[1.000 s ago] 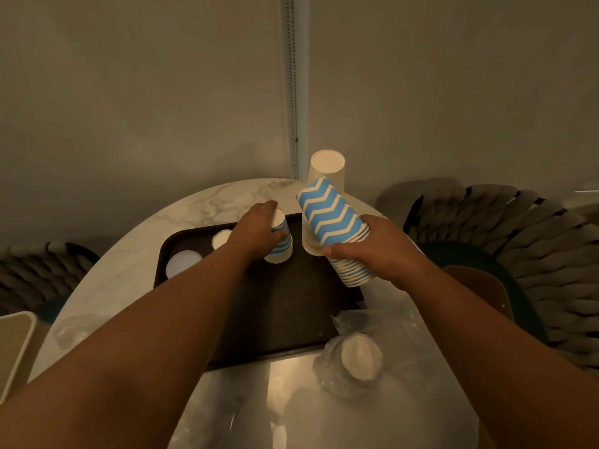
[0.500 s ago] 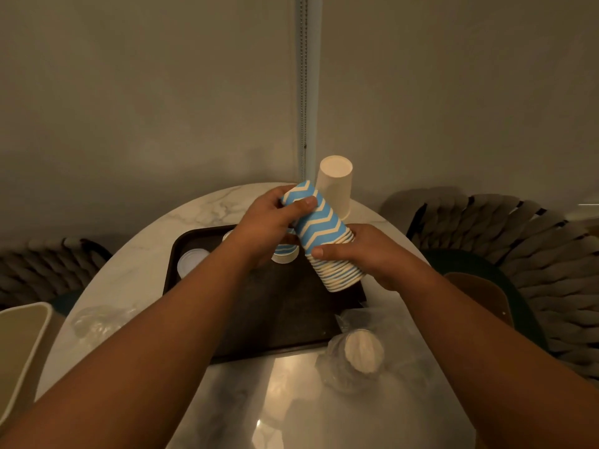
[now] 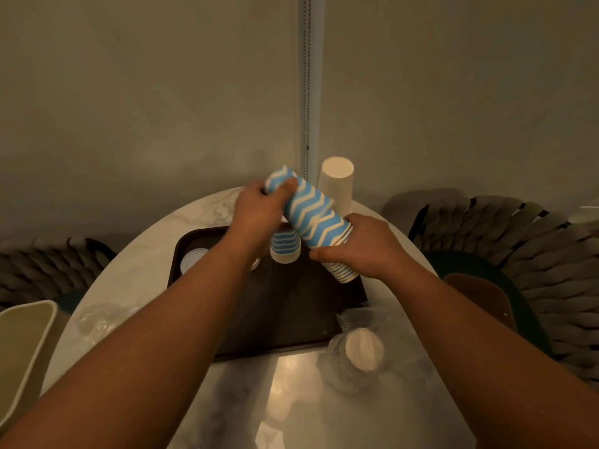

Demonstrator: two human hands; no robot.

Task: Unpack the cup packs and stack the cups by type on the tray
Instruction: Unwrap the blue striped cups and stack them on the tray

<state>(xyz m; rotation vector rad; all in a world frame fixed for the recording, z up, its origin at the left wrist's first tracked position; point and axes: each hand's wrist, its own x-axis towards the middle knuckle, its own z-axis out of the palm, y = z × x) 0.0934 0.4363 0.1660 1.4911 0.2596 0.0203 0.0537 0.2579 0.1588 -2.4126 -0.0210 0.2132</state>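
Observation:
A tilted stack of blue zigzag cups [image 3: 319, 222] is held over the dark tray [image 3: 291, 306]. My right hand [image 3: 363, 247] grips the stack's lower, rim end. My left hand [image 3: 259, 210] grips the top cup at the stack's far end, which looks slid a little way off the others. A short stack of blue-striped cups [image 3: 285, 246] stands upside down on the tray below. A tall plain white cup stack [image 3: 337, 186] stands at the tray's far right. White lids or cups [image 3: 193, 260] lie at the tray's far left.
A plastic-wrapped pack of white cups [image 3: 359, 354] lies on the marble table [image 3: 324, 409] right of the tray. Crumpled clear wrap [image 3: 103, 320] lies to the left. A beige bin [image 3: 22, 345] stands at the left edge. Woven chairs [image 3: 525, 260] flank the table.
My left hand left the striped cups on the tray, rose to the zigzag stack and took its top end. The stack has shifted left and up.

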